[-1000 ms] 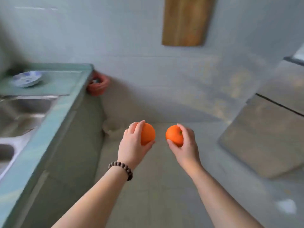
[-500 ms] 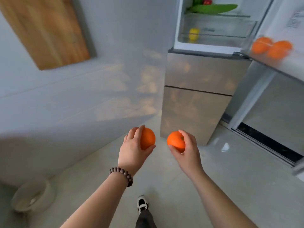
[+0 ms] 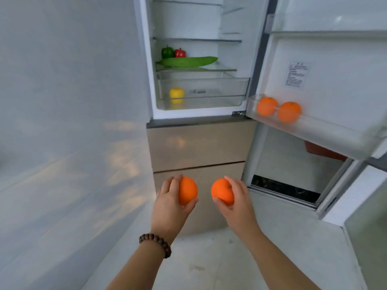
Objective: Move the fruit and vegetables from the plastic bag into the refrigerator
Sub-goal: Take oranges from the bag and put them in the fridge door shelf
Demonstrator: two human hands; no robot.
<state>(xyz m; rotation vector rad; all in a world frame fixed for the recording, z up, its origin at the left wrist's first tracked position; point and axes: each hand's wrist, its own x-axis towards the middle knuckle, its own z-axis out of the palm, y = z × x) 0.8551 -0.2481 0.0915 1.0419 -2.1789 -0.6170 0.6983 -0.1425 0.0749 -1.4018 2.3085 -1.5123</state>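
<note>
My left hand (image 3: 168, 208) grips an orange (image 3: 187, 193); my right hand (image 3: 236, 203) grips a second orange (image 3: 222, 191). Both are held out in front of the refrigerator's closed lower drawers (image 3: 199, 143). The refrigerator (image 3: 188, 116) stands ahead with its upper door (image 3: 335, 59) swung open to the right. On its shelf lie a long cucumber (image 3: 188, 61), a green pepper (image 3: 167, 52) and a red pepper (image 3: 180, 52). A yellow fruit (image 3: 177, 94) sits in the clear crisper drawer (image 3: 219, 88). Two more oranges (image 3: 267, 106) (image 3: 289, 111) rest in the door's lower bin (image 3: 326, 130). The plastic bag is out of view.
A pale tiled wall (image 3: 69, 122) runs along the left, close to the refrigerator's side. The open door's bin juts out at upper right, above a doorway threshold (image 3: 282, 188). A light door frame (image 3: 345, 197) stands at the right. Grey floor (image 3: 199, 264) lies below my arms.
My view has swung right, from the sink counter to the open refrigerator, which now fills the frame much closer. Both hands keep the same hold on their oranges.
</note>
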